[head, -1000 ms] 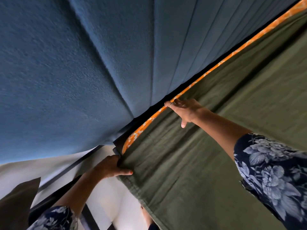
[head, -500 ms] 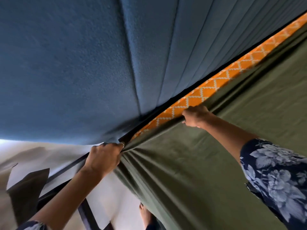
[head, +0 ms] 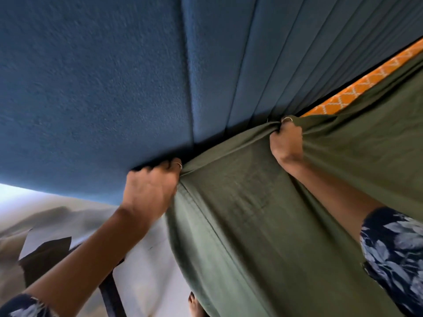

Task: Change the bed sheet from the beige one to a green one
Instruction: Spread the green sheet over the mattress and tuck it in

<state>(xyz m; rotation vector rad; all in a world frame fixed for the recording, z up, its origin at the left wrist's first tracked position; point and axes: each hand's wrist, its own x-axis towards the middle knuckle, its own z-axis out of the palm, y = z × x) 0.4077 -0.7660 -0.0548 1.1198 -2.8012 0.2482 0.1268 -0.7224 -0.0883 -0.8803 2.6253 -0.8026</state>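
Note:
The green sheet (head: 263, 213) covers the bed from the middle to the right of the head view and hangs over its left side. My left hand (head: 150, 191) grips the sheet's corner against the blue padded headboard (head: 103, 88). My right hand (head: 286, 143) grips a bunch of the sheet's top edge further along the headboard. The cloth is stretched between both fists with creases fanning from each. An orange patterned mattress (head: 357, 90) shows in a strip between sheet and headboard at the upper right. No beige sheet is in view.
The headboard fills the top and left, close to both hands. Pale floor (head: 146, 271) with a dark bar (head: 112, 296) lies at the lower left. A bare foot (head: 194, 305) shows at the bottom beside the hanging sheet.
Both hands have closed into fists on the sheet's top edge and pulled it up toward the headboard. Less of the orange mattress strip shows at the corner than before.

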